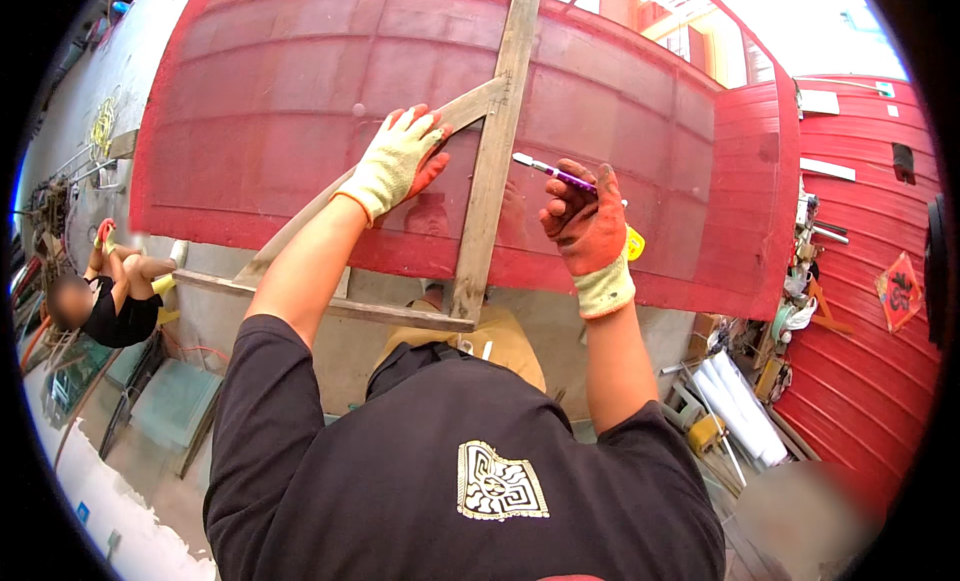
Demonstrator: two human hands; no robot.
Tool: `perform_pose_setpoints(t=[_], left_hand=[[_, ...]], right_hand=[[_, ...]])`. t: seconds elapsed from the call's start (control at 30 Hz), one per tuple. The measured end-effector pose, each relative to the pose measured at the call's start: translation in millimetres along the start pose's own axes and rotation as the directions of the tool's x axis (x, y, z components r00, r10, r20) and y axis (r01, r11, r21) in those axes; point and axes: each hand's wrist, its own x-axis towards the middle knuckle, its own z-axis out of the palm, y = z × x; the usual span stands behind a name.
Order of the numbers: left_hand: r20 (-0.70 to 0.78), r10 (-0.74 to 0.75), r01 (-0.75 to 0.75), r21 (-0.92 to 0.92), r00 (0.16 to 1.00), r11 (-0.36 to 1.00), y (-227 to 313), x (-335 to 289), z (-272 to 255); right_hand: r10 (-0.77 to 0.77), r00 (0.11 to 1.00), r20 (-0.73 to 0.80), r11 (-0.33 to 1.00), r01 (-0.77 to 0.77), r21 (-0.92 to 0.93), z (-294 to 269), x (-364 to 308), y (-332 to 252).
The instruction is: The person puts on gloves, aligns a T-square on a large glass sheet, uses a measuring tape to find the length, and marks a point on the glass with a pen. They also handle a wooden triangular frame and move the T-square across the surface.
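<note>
My left hand (402,161), in a cream and red work glove, lies flat with fingers stretched on the slanted brace of a large wooden T-square (487,181). The T-square rests across a sheet of glass (290,111) on a red table (330,243). Its crosspiece hangs at the near edge, by my body. To the right of its blade, my gloved right hand (586,221) is closed around a purple-handled glass cutter (560,173), holding it above the glass with its pale tip pointing left. Behind that wrist shows part of a yellow tape measure (635,243).
Another person (125,296) in black sits at the far left, near a glass-topped stand (170,406). White rolls (740,406) and mixed clutter lie at the lower right, beside a red corrugated wall (850,231). A coil of yellow cord (102,126) hangs at the left.
</note>
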Motion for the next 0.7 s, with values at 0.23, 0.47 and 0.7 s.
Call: perform_pose_setpoints(t=[0.23, 0.47, 0.7], left_hand=[[-0.020, 0.029, -0.029, -0.029, 0.999, 0.999, -15.4, -5.9, 21.3], [-0.005, 0.044, -0.044, -0.038, 0.999, 0.998, -16.4, 3.0, 19.4], [0.021, 0.031, -0.030, -0.039, 0.999, 0.999, -17.4, 7.0, 25.9]], right_hand=[[0.036, 0.999, -0.023, 0.998, -0.037, -0.053, -6.1, 17.1, -0.5], [0.000, 0.997, -0.071, 0.983, -0.013, -0.184, -12.8, 49.8, -16.5], [-0.029, 0.998, -0.056, 0.926, 0.006, -0.376, -27.2, 98.9, -28.1]])
